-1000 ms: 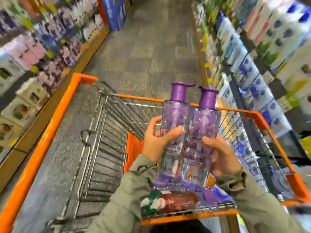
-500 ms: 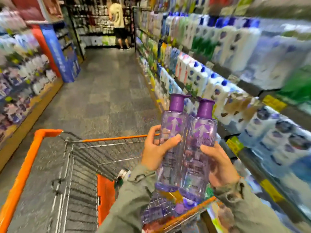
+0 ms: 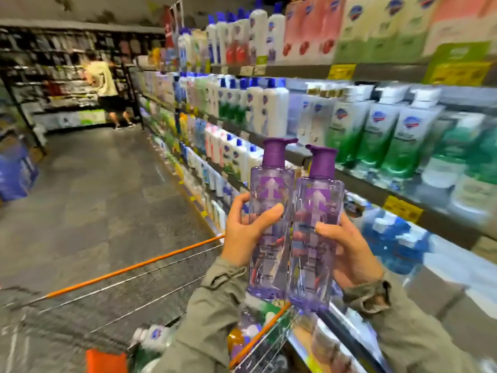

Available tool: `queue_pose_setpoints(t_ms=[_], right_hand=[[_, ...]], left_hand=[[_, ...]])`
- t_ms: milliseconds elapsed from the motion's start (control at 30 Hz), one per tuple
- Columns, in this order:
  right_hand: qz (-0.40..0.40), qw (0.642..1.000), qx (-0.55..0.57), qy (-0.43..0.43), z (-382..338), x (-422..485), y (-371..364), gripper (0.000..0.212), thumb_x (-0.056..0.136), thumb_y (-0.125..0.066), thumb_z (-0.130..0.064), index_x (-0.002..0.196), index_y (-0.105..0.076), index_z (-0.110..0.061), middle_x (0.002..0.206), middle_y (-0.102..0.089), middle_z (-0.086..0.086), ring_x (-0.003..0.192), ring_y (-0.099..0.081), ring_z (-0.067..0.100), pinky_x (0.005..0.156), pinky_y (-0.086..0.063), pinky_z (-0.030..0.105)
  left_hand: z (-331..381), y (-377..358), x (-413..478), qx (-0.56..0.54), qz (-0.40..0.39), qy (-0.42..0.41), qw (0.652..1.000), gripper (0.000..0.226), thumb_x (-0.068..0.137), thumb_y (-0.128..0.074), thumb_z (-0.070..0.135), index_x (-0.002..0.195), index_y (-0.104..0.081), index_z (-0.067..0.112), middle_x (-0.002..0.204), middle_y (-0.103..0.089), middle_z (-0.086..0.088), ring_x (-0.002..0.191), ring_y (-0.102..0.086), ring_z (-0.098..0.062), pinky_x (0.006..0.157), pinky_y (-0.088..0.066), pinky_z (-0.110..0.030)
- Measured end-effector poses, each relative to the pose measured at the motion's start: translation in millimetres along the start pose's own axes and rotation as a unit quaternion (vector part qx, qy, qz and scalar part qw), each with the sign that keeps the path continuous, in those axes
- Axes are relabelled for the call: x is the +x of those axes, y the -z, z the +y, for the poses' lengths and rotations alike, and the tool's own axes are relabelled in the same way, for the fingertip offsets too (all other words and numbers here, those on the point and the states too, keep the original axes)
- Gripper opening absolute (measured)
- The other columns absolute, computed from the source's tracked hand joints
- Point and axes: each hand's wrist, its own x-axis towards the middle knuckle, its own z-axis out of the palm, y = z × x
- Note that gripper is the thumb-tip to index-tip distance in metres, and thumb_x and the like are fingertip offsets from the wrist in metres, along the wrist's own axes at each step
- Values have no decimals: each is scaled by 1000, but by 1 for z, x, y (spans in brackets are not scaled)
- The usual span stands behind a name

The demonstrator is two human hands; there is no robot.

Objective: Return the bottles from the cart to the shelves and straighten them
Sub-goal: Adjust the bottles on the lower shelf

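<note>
Store aisle: grey tiled floor (image 3: 94,197) at 9 o'clock, stocked shelves (image 3: 295,70) filling 12 to 4 o'clock with white, green and pink product, yellow price tags on the edges; left hand (image 3: 242,238) grips left purple bottle (image 3: 270,184), thumb across the front, fingers wrapped behind; right hand (image 3: 349,254) grips right purple bottle (image 3: 320,195) the same way, thumb on the label; both bottles upright, clear violet bodies, purple pump caps with nozzles facing each other, side by side and touching, held up in front of the shelves just right of centre; cart (image 3: 134,267) low at 7 o'clock, orange rim, wire sides; more bottles (image 3: 154,333) lie in it near 6 o'clock, too blurred to identify; another person (image 3: 103,84) stands at the aisle's far end, 10 o'clock, facing a rack; olive sleeves on both arms
</note>
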Motion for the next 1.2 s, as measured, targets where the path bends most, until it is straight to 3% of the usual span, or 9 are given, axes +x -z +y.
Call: queue_pose_setpoints(t_ms=[67, 167, 333, 400, 500, 667, 900, 1033, 1200], right_hand=[[1, 1000, 6, 13, -19, -14, 12, 97, 38, -92, -22, 125, -51, -1, 107, -67, 22, 81, -69, 34, 61, -56, 43], [15, 999, 1, 32, -51, -40, 36, 102, 36, -93, -23, 126, -50, 0, 105, -68, 21, 78, -70, 33, 60, -56, 39], [66, 995, -51, 56, -105, -83, 85, 82, 50, -79, -16, 125, -50, 0, 105, -67, 21, 81, -68, 35, 64, -56, 46], [95, 991, -65, 69, -121, -98, 104, 87, 49, -83, -17, 126, -48, 2, 110, -64, 26, 88, -66, 42, 71, -56, 53], [127, 987, -53, 85, -140, -123, 132, 98, 44, -91, -25, 128, -47, 0, 122, -56, 33, 101, -59, 51, 83, -49, 65], [162, 980, -44, 104, -173, -169, 178, 81, 50, -80, -14, 125, -51, 0, 110, -63, 27, 81, -68, 34, 63, -56, 42], [242, 954, -81, 159, -215, -227, 235, 100, 40, -94, -31, 126, -52, -2, 121, -60, 29, 104, -61, 47, 87, -49, 62], [277, 938, -95, 188, -232, -258, 272, 96, 45, -92, -33, 128, -51, -5, 124, -60, 26, 109, -60, 45, 93, -45, 62], [342, 912, -88, 209, -243, -277, 311, 111, 47, -93, -44, 142, -40, -21, 144, -47, 11, 127, -50, 34, 103, -40, 57]], left_hand=[[0, -24, -5, -9, -1, 6, 1000, 42, 76, -70, 5, 112, -51, 16, 67, -70, 13, 54, -61, 3, 48, -45, -11], [-2, -64, -10, -36, -21, 21, 999, 78, 66, -75, 16, 136, -41, 19, 103, -65, 9, 67, -63, 3, 48, -44, -9], [-1, -148, -19, -4, -96, -1, 995, 32, 83, -59, 2, 89, -47, 31, 60, -66, 22, 53, -62, 5, 43, -43, -11], [-2, -176, -25, -2, -121, -16, 993, 28, 85, -56, -2, 97, -51, 24, 60, -66, 23, 56, -62, 7, 48, -44, -9], [-7, -216, -37, -10, -137, -7, 991, 33, 85, -56, -1, 109, -51, 21, 73, -67, 18, 57, -62, 7, 48, -43, -8], [-21, -282, -56, -35, -184, 14, 982, 45, 85, -55, -6, 123, -45, 15, 97, -62, 2, 62, -65, 6, 55, -47, -8], [-51, -378, -82, -75, -265, 21, 961, 44, 73, -73, 0, 101, -52, 27, 74, -72, 16, 71, -67, 0, 68, -56, -18], [-65, -425, -104, -108, -280, 44, 953, 76, 48, -77, 32, 117, -52, 14, 83, -73, 7, 81, -67, -11, 70, -58, -28], [-79, -461, -117, -119, -299, 46, 946, 88, 44, -79, 29, 125, -50, 8, 91, -74, 2, 84, -70, -15, 68, -56, -24]])
